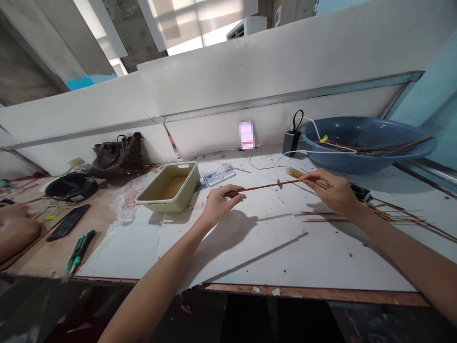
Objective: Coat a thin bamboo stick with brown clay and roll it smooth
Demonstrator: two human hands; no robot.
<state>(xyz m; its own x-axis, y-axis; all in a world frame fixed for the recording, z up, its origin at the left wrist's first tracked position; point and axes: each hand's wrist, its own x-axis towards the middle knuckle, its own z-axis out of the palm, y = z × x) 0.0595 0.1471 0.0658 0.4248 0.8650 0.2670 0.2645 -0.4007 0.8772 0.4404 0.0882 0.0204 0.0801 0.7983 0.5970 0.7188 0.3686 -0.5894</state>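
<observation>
A thin brown stick (262, 186) is stretched nearly level above the white table covering. Its left end is pinched by my left hand (222, 204), and the fingers of my right hand (330, 189) close on the other end. A small brown piece (279, 184) shows on or just behind the stick, near its right half; I cannot tell if it is attached. Beneath and beyond my right hand lies a bundle of thin yellow-brown sticks (378, 212). A couple of reddish sticks (319, 220) rest on the white sheet in front of it.
Left of centre stands a pale green basin (171, 206). A big blue tub (357, 163) with brown sticks is at back right, beside a black box (291, 142) with a white cable. Box cutters (79, 250), a phone (68, 222) and a handbag (119, 155) lie left, near another person's arm (17, 228).
</observation>
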